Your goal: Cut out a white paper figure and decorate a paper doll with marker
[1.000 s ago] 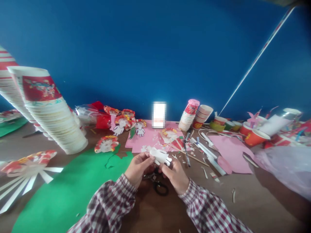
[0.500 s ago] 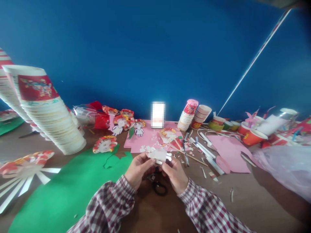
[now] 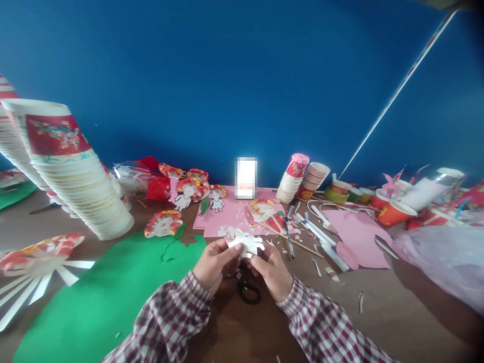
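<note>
A small white paper cutout (image 3: 247,244) with finger-like projections is held between my two hands, just above the table. My left hand (image 3: 216,262) pinches its left side, thumb on top. On the lower right side, my right hand (image 3: 271,266) grips it with the thumb near its edge; the other fingers are partly hidden underneath. Below the hands lie black-handled scissors (image 3: 248,292), their blades mostly hidden. White paper scraps (image 3: 232,232) are scattered just beyond the cutout, on pink paper (image 3: 223,222).
Tall stacks of paper cups (image 3: 81,176) lean at the left. Green paper (image 3: 124,287) covers the left table. Paper figures (image 3: 216,198) lie at the back. Pens (image 3: 289,239), white strips and more pink paper (image 3: 359,237) lie right, near orange cups (image 3: 395,214) and a plastic bag (image 3: 446,262).
The white paper cutout has tilted and turned between my fingers, so its shape with the projections shows more fully. Both hands stay in nearly the same place.
</note>
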`<state>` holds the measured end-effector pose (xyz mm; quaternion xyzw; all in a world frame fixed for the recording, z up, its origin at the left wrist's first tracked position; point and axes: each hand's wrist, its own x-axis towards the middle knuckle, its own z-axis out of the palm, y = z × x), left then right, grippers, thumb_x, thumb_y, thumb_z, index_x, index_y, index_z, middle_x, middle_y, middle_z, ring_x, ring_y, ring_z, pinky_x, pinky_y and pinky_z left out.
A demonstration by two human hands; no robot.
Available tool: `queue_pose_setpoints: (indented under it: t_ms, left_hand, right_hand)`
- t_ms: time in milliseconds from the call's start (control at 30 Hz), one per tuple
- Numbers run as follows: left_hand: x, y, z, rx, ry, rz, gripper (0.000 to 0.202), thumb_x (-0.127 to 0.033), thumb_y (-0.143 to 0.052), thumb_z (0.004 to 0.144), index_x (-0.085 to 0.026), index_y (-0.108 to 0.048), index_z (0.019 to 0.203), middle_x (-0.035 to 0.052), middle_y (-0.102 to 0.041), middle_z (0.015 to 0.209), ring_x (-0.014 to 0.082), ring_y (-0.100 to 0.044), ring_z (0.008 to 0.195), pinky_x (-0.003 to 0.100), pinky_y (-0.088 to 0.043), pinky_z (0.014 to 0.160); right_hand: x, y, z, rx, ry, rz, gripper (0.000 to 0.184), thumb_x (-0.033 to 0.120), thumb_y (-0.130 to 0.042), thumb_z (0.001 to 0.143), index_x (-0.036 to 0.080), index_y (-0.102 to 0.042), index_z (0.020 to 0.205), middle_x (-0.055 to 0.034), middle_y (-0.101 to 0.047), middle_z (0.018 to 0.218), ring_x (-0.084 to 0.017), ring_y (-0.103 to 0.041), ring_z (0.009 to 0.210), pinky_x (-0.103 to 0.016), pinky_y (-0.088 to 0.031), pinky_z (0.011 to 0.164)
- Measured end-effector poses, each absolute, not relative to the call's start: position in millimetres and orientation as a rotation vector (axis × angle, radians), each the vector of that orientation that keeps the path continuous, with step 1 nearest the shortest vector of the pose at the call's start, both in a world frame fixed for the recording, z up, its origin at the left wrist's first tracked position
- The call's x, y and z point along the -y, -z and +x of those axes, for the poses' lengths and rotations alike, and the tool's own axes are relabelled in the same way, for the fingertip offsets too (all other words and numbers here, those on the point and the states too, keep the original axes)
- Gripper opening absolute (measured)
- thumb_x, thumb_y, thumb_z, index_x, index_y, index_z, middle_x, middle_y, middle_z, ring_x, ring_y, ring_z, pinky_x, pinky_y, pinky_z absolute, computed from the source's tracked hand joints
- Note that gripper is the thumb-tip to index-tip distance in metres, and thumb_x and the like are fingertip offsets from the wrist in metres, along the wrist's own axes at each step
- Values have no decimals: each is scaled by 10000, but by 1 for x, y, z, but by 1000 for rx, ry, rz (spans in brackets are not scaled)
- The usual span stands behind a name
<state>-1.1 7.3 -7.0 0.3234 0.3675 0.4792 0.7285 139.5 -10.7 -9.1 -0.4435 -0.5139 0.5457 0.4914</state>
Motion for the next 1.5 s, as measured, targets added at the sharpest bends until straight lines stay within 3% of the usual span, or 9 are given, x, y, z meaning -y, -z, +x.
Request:
queue_pose_setpoints:
  t_ms: [233, 500, 800, 1000, 1133, 1233, 1267, 1400, 1500]
  left_hand:
    - [-6, 8, 1, -790, -1043, 692, 254, -313, -783, 575, -120, -630, 641, -7, -557, 521, 54, -471, 434, 177, -384, 438]
    - [-11, -7, -15, -695, -1179, 606, 239, -302, -785, 572, -144, -613, 620, -22, -556, 543, 64, -512, 500, 165, -421, 472]
    - [-26, -1, -22, -868, -1333, 580, 246, -250, -800, 516, -123, -647, 662, 7, -644, 675, 86, -571, 610, 190, -491, 552]
    - [-25, -1, -21, -880, -1323, 550, 250, -262, -795, 503, -124, -630, 632, -9, -612, 601, 77, -541, 543, 208, -496, 530]
    - [-24, 1, -20, -916, -1301, 595, 268, -288, -788, 498, -131, -612, 625, -24, -579, 550, 72, -522, 507, 203, -486, 508]
    - [-24, 5, -19, -923, -1289, 645, 270, -308, -777, 505, -134, -594, 601, -31, -557, 521, 70, -512, 488, 199, -476, 500]
    - [-24, 7, -19, -926, -1289, 667, 270, -316, -770, 514, -133, -588, 595, -33, -551, 513, 70, -510, 485, 200, -474, 500]
    - [-29, 14, -22, -957, -1304, 780, 263, -332, -743, 557, -126, -587, 607, -31, -548, 516, 75, -516, 496, 202, -471, 518]
    - [-33, 15, -26, -996, -1342, 899, 298, -325, -731, 589, -125, -616, 778, -33, -575, 566, 78, -533, 512, 203, -467, 526]
  right_hand:
    - [13, 8, 139, 1202, -1406, -1021, 111, 270, -597, 736, 161, -592, 753, 50, -466, 534, -61, -356, 442, -175, -287, 403]
    - [7, 15, 145, 1126, -1381, -1091, 229, 345, -623, 736, 166, -507, 655, 56, -489, 502, -59, -389, 388, -173, -299, 380]
    - [16, 4, 149, 1963, -662, -1159, 137, 211, -548, 804, 164, -657, 873, -32, -636, 741, -143, -563, 680, -242, -415, 635]
    - [17, 6, 145, 2033, -635, -1129, 65, 183, -596, 783, 163, -625, 728, -14, -610, 711, -131, -552, 690, -229, -396, 650]
    - [17, 6, 146, 2099, -629, -1107, 184, 234, -574, 822, 163, -601, 654, -9, -601, 670, -134, -548, 693, -240, -390, 679]
    - [18, 7, 145, 2104, -605, -1161, 34, 175, -615, 776, 172, -622, 809, -6, -626, 753, -136, -556, 742, -230, -391, 696]
    - [18, 7, 145, 2106, -576, -1201, 96, 167, -632, 760, 178, -621, 854, -5, -631, 776, -140, -556, 761, -231, -390, 702]
    - [18, 5, 148, 2256, -409, -1342, 91, 266, -658, 760, 200, -628, 815, -12, -634, 801, -172, -541, 809, -263, -379, 727]
    - [18, 2, 152, 2378, -377, -1376, 213, 371, -699, 718, 214, -635, 847, -22, -632, 864, -196, -533, 861, -278, -386, 743]
